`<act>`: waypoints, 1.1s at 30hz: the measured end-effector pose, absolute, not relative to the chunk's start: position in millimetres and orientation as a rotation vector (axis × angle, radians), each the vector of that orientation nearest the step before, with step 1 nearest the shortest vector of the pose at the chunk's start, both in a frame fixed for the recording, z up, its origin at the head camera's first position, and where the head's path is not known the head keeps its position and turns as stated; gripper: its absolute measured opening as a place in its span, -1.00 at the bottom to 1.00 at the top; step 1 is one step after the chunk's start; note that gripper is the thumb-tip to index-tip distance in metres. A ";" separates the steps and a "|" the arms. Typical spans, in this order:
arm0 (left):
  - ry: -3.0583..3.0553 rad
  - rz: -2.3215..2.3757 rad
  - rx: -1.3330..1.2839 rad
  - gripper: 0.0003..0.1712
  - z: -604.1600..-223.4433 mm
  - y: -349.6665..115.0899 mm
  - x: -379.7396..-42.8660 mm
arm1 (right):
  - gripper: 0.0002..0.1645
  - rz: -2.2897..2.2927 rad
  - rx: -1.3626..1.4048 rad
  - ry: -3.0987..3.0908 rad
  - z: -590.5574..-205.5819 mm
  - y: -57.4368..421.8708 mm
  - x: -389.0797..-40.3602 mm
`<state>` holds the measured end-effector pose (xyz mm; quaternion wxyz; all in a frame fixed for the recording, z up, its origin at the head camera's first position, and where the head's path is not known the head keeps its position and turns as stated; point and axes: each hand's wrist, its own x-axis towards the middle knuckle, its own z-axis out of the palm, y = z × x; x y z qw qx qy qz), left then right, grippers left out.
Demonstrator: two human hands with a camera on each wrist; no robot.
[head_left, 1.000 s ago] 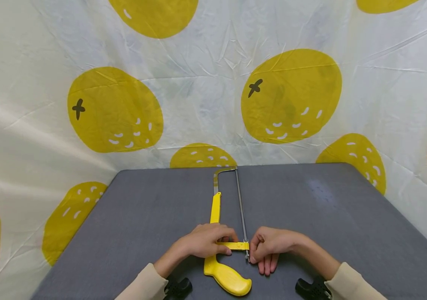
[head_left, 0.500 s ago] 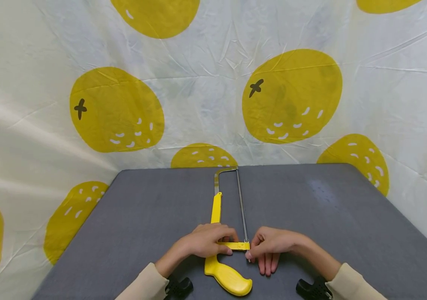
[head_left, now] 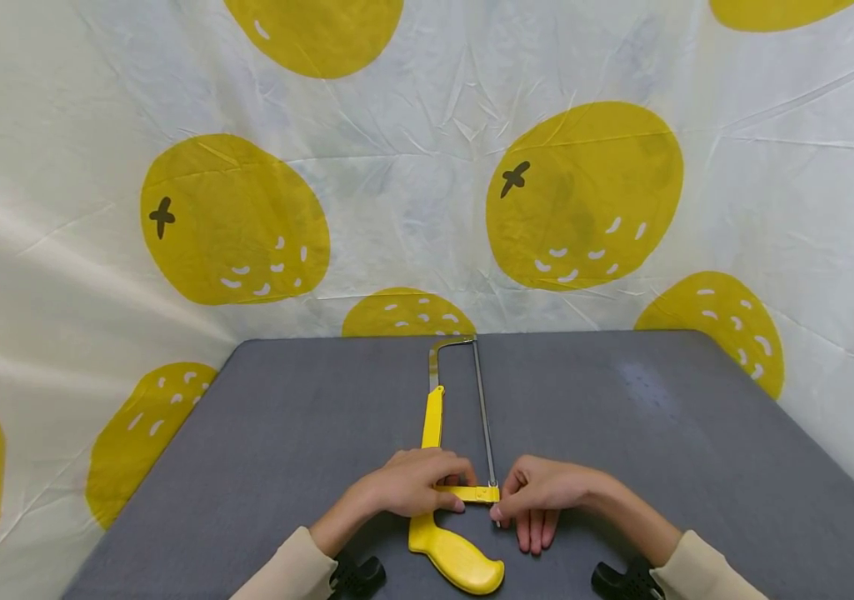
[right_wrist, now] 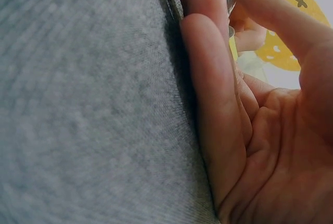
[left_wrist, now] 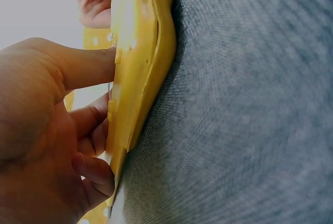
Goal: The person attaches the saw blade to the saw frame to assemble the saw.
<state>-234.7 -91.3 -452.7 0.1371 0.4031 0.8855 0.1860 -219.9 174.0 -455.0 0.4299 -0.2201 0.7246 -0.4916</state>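
Since one second ago, the thumb of the right hand [head_left: 542,486] has come over the metal end fitting [head_left: 498,523], which showed bare then; the left hand [head_left: 422,481] and the hacksaw [head_left: 433,417] lie as they did. White cloth [head_left: 412,217] printed with big yellow fruit shapes hangs from 9 through 12 to 3 o'clock; below it spreads the grey fabric-covered bench [head_left: 284,433]; on the bench's middle the hacksaw lies on its side, yellow handle [head_left: 464,562] at 6 o'clock, far end at 12, reaching the bench's far edge in the head view. Beige sleeves [head_left: 287,571] come in from 7 and 5 o'clock, with black wrist devices [head_left: 357,577] at the cuffs; the left hand pinches the hacksaw's yellow crossbar [head_left: 482,494], thumb on its 6 o'clock side; the right hand, at 4 o'clock from the left, pinches the fitting between thumb and forefinger, other fingers extended along the bench; the slim blade [head_left: 482,408] runs on the hacksaw's 3 o'clock side; smallest is the fitting, just past the crossbar toward 6 o'clock, mostly hidden by fingers.
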 end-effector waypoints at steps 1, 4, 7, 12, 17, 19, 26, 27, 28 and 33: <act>2.565 0.535 1.167 -0.82 -452.7 -91.6 -234.5 | -0.59 -1.226 -0.550 1.808 -455.3 173.9 -219.7; 2.569 0.529 1.164 -0.81 -452.9 -92.3 -234.0 | -0.60 -1.225 -0.556 1.807 -455.7 173.6 -219.7; 2.575 0.525 1.160 -0.81 -452.8 -93.0 -233.6 | -0.61 -1.226 -0.564 1.803 -455.5 173.5 -219.8; 2.571 0.522 1.161 -0.81 -452.9 -93.3 -232.8 | -0.63 -1.230 -0.590 1.783 -455.9 174.7 -219.3; 2.570 0.517 1.157 -0.80 -453.4 -93.3 -232.0 | -0.62 -1.239 -0.610 1.766 -457.4 176.0 -219.0; 2.573 0.515 1.154 -0.80 -453.5 -93.5 -231.6 | -0.62 -1.242 -0.617 1.762 -458.2 176.1 -218.9; 2.574 0.513 1.155 -0.80 -455.4 -94.4 -230.8 | -0.67 -1.249 -0.621 1.741 -460.5 177.2 -218.3; 2.575 0.513 1.157 -0.80 -455.8 -94.4 -230.9 | -0.68 -1.250 -0.621 1.739 -461.0 177.4 -218.2; 2.576 0.512 1.158 -0.80 -456.0 -94.4 -230.9 | -0.68 -1.250 -0.620 1.738 -461.5 177.6 -218.2; 2.575 0.510 1.160 -0.80 -457.4 -94.6 -231.0 | -0.64 -1.247 -0.624 1.735 -463.8 177.7 -217.8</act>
